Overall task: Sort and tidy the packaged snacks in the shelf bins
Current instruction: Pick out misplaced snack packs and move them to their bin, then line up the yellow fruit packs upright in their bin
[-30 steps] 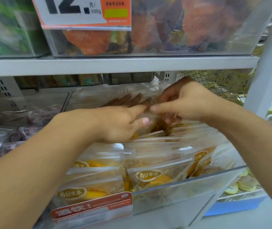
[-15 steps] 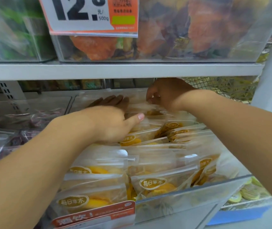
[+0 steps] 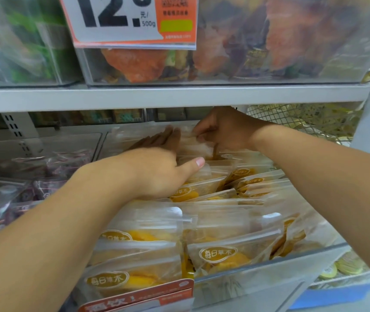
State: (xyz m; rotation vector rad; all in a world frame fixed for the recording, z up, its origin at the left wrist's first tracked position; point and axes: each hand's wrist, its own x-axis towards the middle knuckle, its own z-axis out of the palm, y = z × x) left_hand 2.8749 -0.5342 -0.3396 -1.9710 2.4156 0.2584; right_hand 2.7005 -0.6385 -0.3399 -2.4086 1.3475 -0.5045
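Both hands have reached deeper into the clear bin (image 3: 269, 262): the left hand (image 3: 157, 170) lies flat on the dried mango packets (image 3: 202, 190), while the right hand (image 3: 226, 129), now raised, pinches a rear packet (image 3: 193, 140), probably straightening the back row.

Grey shelf (image 3: 175, 96) is carrying clear bins (image 3: 235, 79) of mixed snacks up top. Lower clear bin (image 3: 269, 264) is holding rows of yellow-fruit packets (image 3: 220, 255).
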